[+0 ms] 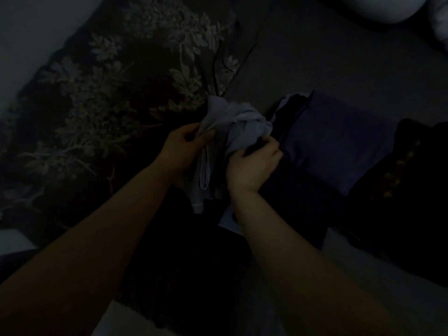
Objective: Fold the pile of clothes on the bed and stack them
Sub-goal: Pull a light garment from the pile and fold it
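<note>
In dim light, a dark floral blanket (116, 93) lies left of the pale garment (232, 124). The left hand (181, 149) pinches the garment's left edge; the right hand (252, 163) clutches its right side, both forearms reaching forward. Just right of it, a folded blue garment (339, 141) rests on the grey bed (327, 57).

A very dim room, lit so weakly that most colours read as grey or black. A bed (327, 57) with a plain grey sheet fills the upper right. A dark blanket (116, 88) printed with pale leafy sprigs lies across the left side. A pale pillow (378, 8) sits at the top right corner. A strip of pale wall (29, 27) shows at the upper left.
</note>
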